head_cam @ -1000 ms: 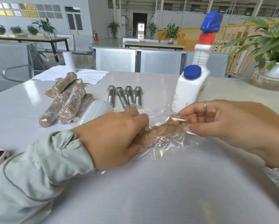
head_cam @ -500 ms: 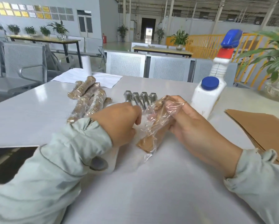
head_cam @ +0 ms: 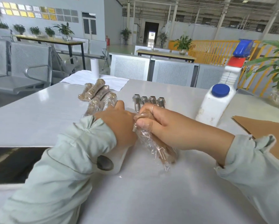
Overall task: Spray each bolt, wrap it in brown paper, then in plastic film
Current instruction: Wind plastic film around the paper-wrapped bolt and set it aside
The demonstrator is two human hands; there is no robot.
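White table (head_cam: 30,113); white paper sheet (head_cam: 80,78) at its far edge; grey metal bench seats (head_cam: 27,65) behind; potted plant (head_cam: 278,67), right

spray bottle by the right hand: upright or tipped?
Upright. The spray bottle stands on its base on the table, blue trigger head on top, blue cap on its shoulder. Neither hand touches it.

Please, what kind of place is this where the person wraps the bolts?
Probably a large factory or workshop hall, at a packing table. It has a high roof on columns, yellow safety railing, metal bench seats and bare bolts laid out on the table.
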